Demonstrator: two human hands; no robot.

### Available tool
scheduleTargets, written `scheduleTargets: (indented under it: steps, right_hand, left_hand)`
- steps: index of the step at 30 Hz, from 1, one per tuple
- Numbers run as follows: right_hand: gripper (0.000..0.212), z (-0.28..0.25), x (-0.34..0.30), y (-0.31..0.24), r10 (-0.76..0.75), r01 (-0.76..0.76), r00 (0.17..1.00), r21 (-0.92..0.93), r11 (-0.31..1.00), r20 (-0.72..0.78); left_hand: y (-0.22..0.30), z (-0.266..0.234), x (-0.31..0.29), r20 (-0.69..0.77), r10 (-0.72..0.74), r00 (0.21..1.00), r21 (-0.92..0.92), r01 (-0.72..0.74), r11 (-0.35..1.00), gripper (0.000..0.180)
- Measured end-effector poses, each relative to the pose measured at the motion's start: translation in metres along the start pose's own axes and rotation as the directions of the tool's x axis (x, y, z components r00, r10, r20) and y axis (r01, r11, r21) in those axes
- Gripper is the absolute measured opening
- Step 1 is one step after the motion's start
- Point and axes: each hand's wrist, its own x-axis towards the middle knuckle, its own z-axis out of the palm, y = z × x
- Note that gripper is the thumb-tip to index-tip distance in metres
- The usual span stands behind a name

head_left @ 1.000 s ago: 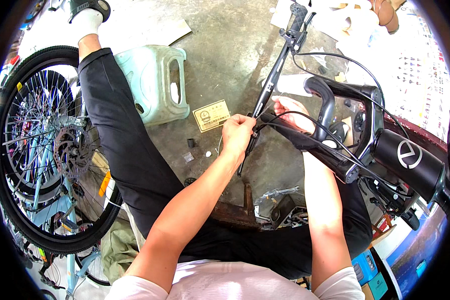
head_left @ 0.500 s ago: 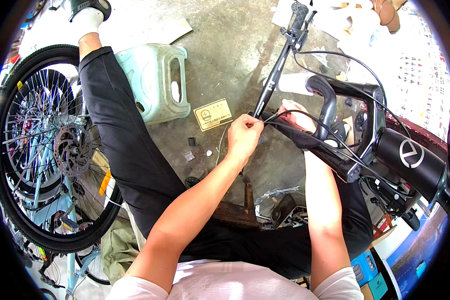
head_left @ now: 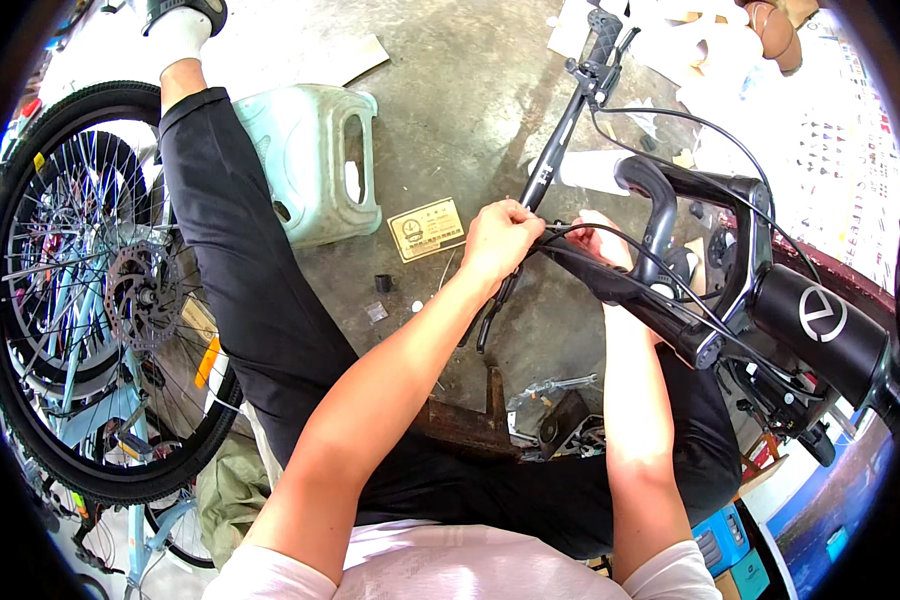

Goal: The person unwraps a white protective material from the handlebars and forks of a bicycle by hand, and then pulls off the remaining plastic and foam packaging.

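Observation:
A black handlebar (head_left: pixel 548 168) with a grip and brake lever slants over the floor in front of me. My left hand (head_left: pixel 502 240) is beside its middle, fingertips pinched on the end of a thin black cable (head_left: pixel 620 233). That cable loops right toward the black bike frame (head_left: pixel 675 325). My right hand (head_left: pixel 598 242) is just right of the left one, behind the cable and the frame tube. Its fingers are curled, and what they hold is hidden. The handlebar's other end shows below my left hand.
A pale green plastic stool (head_left: pixel 315 165) stands left of centre, beside my leg. A yellow printed card (head_left: pixel 426 230) lies on the concrete floor. A bicycle wheel with a disc rotor (head_left: pixel 142 290) fills the left. Metal tools (head_left: pixel 560 385) lie below the frame.
My left hand has shifted slightly right and up, along the handlebar. More of the handlebar's lower end shows beneath it. My right hand has moved slightly.

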Motion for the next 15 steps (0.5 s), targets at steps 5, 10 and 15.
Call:
scheduleTargets:
  steps: [5, 10, 15]
  right_hand:
    - [0.019, 0.021, -0.002, -0.018, 0.134, -0.106, 0.985, 0.232, 0.967, -0.110]
    - [0.015, 0.010, -0.004, -0.016, -0.131, 0.171, 0.985, 0.480, 0.860, -0.117]
    - [0.020, -0.049, 0.011, -0.022, -0.175, 0.059, 0.952, 0.412, 0.909, 0.250]
  left_hand:
    - [0.007, 0.010, 0.013, 0.063, 0.027, 0.998, 0.087, -0.033, 0.996, 0.015]
    - [0.002, 0.010, 0.022, 0.148, 0.011, 0.989, 0.112, -0.028, 0.993, 0.016]
    - [0.002, -0.005, 0.015, 0.158, -0.008, 0.987, 0.124, -0.012, 0.992, 0.019]
